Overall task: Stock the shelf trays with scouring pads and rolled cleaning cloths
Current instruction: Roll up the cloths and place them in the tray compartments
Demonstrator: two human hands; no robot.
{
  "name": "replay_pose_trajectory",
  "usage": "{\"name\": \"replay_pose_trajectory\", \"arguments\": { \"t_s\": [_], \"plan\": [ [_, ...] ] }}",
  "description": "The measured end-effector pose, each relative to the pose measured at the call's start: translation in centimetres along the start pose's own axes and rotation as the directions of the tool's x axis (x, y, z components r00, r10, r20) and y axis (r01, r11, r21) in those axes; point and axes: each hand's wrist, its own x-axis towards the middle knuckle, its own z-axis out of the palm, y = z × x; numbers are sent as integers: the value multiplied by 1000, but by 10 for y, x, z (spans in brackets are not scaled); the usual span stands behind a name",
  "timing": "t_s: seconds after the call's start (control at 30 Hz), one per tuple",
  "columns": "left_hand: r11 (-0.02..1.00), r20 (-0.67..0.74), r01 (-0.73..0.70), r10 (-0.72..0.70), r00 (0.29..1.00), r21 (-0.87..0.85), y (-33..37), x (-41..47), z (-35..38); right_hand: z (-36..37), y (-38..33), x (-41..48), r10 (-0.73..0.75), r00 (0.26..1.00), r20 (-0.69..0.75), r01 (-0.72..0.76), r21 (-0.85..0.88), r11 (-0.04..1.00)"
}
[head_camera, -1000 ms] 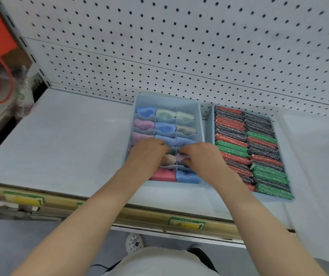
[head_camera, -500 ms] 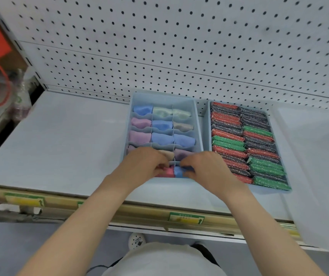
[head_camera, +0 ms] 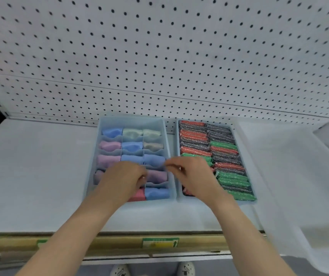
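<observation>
My left hand [head_camera: 122, 181] is over the divided tray [head_camera: 131, 122] on the shelf [head_camera: 36, 166], its fingers [head_camera: 139, 177] curled down into the middle cell of the fourth row. Whether they pinch anything there I cannot tell, since the hand hides the cell. My right hand [head_camera: 192, 176] hovers above the gap between that tray and the pad tray [head_camera: 177, 140] just beside it. Its fingers [head_camera: 169, 167] are bent and drawn close to the thumb, but blurred, so I cannot tell if they grip something. The rolled cloths [head_camera: 111, 132] lie one to a cell, in blue, lilac, pale green and grey. A purple roll [head_camera: 157, 176] sits just right of my left fingers, with a blue roll [head_camera: 156, 193] and a red roll [head_camera: 138, 195] in the front row. The scouring pads [head_camera: 223, 145] stand packed on edge in two columns of red, green and dark grey
</observation>
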Motion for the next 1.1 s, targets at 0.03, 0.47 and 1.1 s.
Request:
{"name": "replay_pose_trajectory", "arguments": {
  "t_s": [0.03,0.47,1.1],
  "plan": [
    [1000,-55,-14,13,998,-10,11,10,-5,-14,18,2,46,991,-126,-48,-16,999],
    [1000,-211,30,-29,977,0,127,197,45,-4,170,54,410,905,-110,-423,-334,843],
    [997,-157,-57,64,985,46,129,138,48,-27,150,9,456,890,-5,-443,-248,862]
  ]
}}
